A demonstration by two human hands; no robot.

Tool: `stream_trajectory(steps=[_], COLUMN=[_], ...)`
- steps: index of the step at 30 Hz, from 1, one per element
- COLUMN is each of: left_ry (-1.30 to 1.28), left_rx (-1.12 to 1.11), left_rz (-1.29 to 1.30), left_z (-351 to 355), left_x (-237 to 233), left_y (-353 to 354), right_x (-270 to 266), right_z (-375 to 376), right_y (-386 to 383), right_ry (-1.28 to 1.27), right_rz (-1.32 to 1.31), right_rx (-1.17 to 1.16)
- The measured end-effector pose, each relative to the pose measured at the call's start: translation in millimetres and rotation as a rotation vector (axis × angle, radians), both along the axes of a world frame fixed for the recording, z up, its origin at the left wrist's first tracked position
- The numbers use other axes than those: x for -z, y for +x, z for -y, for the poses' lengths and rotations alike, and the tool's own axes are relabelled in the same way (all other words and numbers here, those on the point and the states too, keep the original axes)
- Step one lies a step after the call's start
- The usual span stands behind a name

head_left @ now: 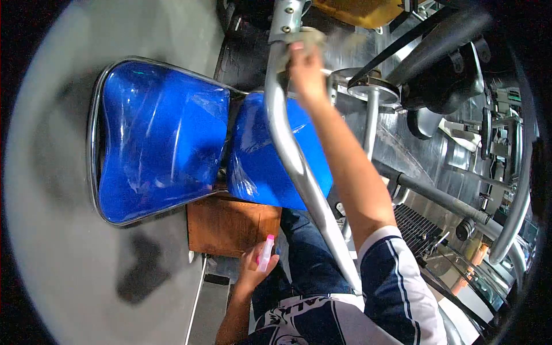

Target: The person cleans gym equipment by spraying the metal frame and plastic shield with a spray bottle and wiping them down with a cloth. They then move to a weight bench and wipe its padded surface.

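Note:
My left hand is closed around a small spray bottle with a pink top and a whitish body, low in front of my torso. Stretched forward, my right hand presses a pale cloth against the upper part of a silver metal tube. Motion blurs this hand and the cloth, and some of its fingers are hidden. Behind the tube, to its left, is a chair with a blue seat and blue backrest, both under clear plastic.
A brown wooden box stands beside the chair, near my legs. Grey wall fills the left side. On the right are gym-like metal frames, a round metal disc, a grey bar and black padded parts.

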State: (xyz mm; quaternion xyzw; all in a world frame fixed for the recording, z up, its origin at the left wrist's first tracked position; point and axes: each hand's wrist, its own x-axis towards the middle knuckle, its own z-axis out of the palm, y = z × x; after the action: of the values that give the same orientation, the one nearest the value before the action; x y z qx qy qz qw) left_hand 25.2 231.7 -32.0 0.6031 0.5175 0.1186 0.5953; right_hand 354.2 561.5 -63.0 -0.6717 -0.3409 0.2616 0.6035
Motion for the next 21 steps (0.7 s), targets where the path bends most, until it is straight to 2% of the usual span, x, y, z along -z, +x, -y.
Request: stream_trajectory(steps=[1,2,4,6,8,11,12,13,15,17,18,20,21], left_ry=[-0.023,-0.018,0.079,0.136,0.186,0.31,0.217,0.122,0.109,0.093,0.068,0.036,0.051], left_rx=[-0.01,-0.011,0.093,0.083,0.072,0.155,0.137,0.12,0.122,0.126,0.1,0.068,0.072], left_rz=[-0.001,0.001,-0.086,-0.051,-0.015,-0.065,-0.054,-0.041,-0.033,-0.041,-0.033,-0.036,-0.034], left_z=[1.6,3.2,2.2,1.0,1.0,-2.4,-1.1,0.2,-0.6,-2.4,-2.6,-0.6,0.2], left_x=[4.4,6.6,5.3,5.3,5.3,7.8,7.8,8.5,6.1,1.5,-1.9,-6.2,-5.9], left_y=[-0.7,-2.5,-4.8,-2.5,1.7,7.0,8.1,10.6,15.4,18.4,21.2,21.9,20.7], right_x=[-1.8,-9.2,-14.2,-17.2,-20.8,-20.1,-29.1,-14.5,6.5,9.0,9.6,30.9,24.6], right_z=[3.2,11.8,40.2,92.3,143.7,154.0,140.5,122.3,61.3,-0.6,-16.0,-19.8,-3.1], right_y=[-25.1,-33.4,-36.6,-44.9,-46.4,-39.2,-38.0,-36.1,-21.5,-3.5,-1.8,-8.0,-11.7], right_ry=[0.078,0.015,-0.006,-0.011,-0.251,-0.293,-0.318,-0.311,-0.267,-0.254,0.006,-0.053,-0.111], right_rz=[0.483,0.523,0.42,0.416,-0.03,0.031,0.075,0.169,0.08,-0.173,-0.242,-0.238,-0.189], right_rx=[0.029,-0.029,-0.146,-0.243,-0.404,-0.478,-0.456,-0.386,-0.175,0.063,0.093,0.171,0.071])
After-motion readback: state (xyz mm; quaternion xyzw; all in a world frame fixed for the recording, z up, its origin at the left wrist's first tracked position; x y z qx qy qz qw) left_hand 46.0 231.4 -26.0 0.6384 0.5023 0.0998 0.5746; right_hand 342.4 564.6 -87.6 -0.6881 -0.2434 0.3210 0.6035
